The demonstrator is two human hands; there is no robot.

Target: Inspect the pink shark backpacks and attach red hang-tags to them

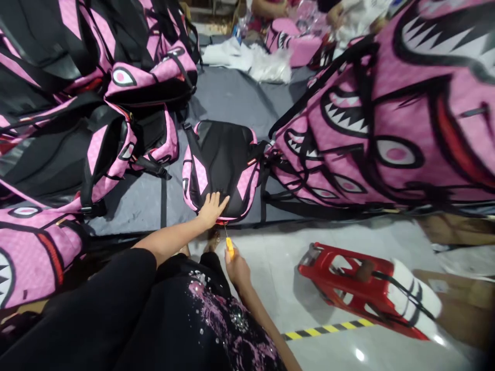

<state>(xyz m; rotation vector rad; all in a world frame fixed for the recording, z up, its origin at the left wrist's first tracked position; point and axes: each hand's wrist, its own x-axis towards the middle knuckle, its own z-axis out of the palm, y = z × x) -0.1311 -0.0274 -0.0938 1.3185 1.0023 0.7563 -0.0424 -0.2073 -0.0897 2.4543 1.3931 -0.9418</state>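
A small black and pink backpack (222,154) lies on the grey-covered table with its black padded back and straps facing up. Flat on its lower part rests my left hand (212,208), fingers spread. My right hand (236,268) is just beyond the table edge, closed around a yellow-handled tool (230,248) with a thin metal shaft. The shaft points up at the backpack's bottom edge, near a red strip there. Whether the tip touches the fabric I cannot tell, and the tool's exact kind does not show.
Pink shark-face bags (348,129) are heaped at the right, and more black and pink backpacks (50,139) at the left. Plastic bags (270,64) lie at the back near another person's hands (270,7). A red plastic chair or stool (348,281) is on the floor.
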